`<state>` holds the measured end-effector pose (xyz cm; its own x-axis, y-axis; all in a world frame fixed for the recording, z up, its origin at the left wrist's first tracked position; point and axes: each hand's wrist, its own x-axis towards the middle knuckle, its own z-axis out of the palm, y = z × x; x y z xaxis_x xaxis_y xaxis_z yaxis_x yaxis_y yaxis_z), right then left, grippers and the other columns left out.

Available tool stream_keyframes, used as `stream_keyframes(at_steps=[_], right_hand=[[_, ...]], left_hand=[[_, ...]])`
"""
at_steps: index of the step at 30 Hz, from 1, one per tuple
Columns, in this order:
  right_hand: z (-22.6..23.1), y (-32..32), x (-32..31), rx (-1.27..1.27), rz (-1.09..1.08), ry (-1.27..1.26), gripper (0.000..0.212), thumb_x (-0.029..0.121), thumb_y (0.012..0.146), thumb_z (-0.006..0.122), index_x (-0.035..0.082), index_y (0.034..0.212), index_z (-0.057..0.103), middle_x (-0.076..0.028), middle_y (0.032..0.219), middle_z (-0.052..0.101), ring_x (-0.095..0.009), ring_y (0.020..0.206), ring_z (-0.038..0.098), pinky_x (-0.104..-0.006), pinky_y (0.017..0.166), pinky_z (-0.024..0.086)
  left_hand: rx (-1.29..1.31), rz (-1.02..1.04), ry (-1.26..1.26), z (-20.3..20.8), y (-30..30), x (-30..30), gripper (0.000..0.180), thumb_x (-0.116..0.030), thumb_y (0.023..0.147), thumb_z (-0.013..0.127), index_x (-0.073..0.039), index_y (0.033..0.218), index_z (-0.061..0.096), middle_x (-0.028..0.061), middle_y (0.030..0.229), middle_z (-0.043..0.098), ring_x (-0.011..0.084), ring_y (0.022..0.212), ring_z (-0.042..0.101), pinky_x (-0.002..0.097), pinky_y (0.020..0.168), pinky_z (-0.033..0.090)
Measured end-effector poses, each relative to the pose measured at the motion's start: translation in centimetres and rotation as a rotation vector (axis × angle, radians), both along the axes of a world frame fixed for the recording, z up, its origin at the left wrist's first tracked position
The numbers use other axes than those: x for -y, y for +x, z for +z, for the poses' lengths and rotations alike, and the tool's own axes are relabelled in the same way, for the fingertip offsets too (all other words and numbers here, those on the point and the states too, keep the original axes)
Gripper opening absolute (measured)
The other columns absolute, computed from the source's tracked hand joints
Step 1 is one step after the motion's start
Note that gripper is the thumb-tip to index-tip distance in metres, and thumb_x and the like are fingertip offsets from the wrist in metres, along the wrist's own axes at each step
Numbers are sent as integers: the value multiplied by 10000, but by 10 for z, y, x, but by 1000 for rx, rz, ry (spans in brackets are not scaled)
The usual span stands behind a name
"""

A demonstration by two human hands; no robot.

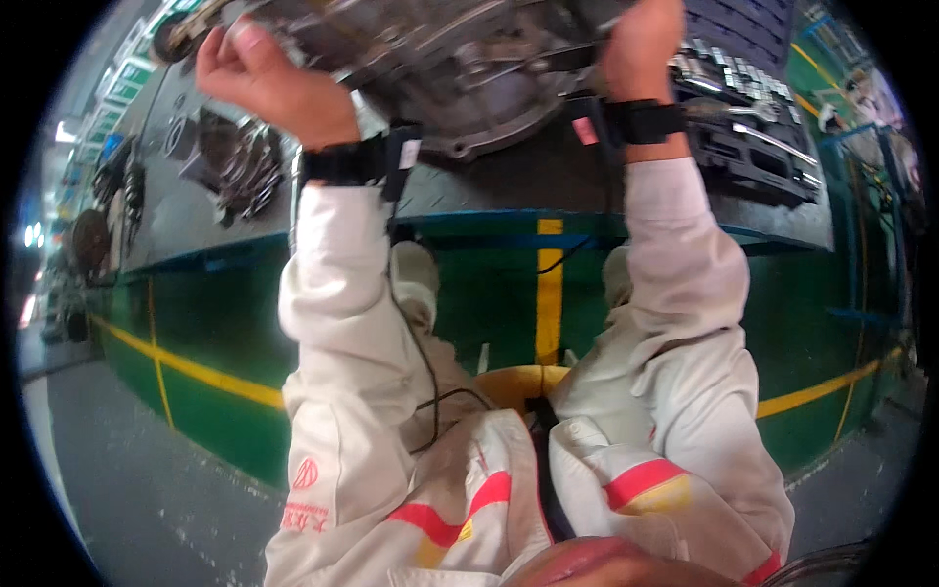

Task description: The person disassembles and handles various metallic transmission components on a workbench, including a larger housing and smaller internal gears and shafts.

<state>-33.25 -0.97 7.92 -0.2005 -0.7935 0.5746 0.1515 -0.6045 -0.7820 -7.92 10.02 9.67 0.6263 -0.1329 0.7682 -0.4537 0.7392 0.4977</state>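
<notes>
A large grey metal gearbox housing [469,68], ribbed and with a rounded lower flange, fills the top of the head view above the bench's near edge. At its left end is my left hand [269,78], its fingers curled and thumb raised against the housing. My right hand [641,49] grips the right end, its fingertips hidden by the housing and the picture's edge. Both wrists wear black straps with small boxes. How far the housing is off the bench, I cannot tell.
Metal parts [235,161] lie on the bench [460,191] at left. An open socket tool case [748,147] with a ratchet and chrome sockets stands at right. A cable [416,342] hangs from my left wrist. Below me shows a yellow stool [509,386] on the green floor.
</notes>
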Motion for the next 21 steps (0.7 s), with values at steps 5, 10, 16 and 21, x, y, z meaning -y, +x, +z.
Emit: stream_keyframes(at_steps=[5, 10, 16, 21], right_hand=[[-4, -1, -2, 43, 152, -10, 512, 415, 1116, 434, 19, 1390, 608, -12, 1174, 665, -110, 1048, 563, -302, 940, 432], [7, -63, -14, 23, 79, 356, 437, 315, 1049, 590, -16, 1333, 607, -74, 1068, 726, -101, 1005, 650, -355, 897, 508], [-2, -166, 35, -534, -189, 328, 398, 250, 892, 754, -79, 1111, 705, -146, 994, 778, -153, 861, 744, -270, 800, 565], [2, -178, 91, -1449, -384, 157, 415, 289, 838, 668, 165, 1230, 722, -179, 1159, 738, -406, 1091, 688, -480, 963, 544]], left_hand=[[-71, 56, 27, -3, -8, -11, 500, -345, 1001, 619, -42, 1341, 414, 150, 1298, 574, 238, 1120, 537, 421, 1001, 403], [193, 190, 81, -10, -51, -73, 430, -103, 954, 592, 18, 1331, 424, 169, 1316, 527, 240, 1128, 535, 394, 1020, 419], [454, -148, 295, -37, -111, -129, 316, -35, 880, 623, 22, 1182, 552, 189, 1182, 595, 289, 1121, 564, 408, 1035, 412], [663, -421, 413, -50, -161, -121, 416, -19, 756, 667, -79, 1164, 613, 118, 1160, 612, 346, 1037, 585, 444, 902, 448]])
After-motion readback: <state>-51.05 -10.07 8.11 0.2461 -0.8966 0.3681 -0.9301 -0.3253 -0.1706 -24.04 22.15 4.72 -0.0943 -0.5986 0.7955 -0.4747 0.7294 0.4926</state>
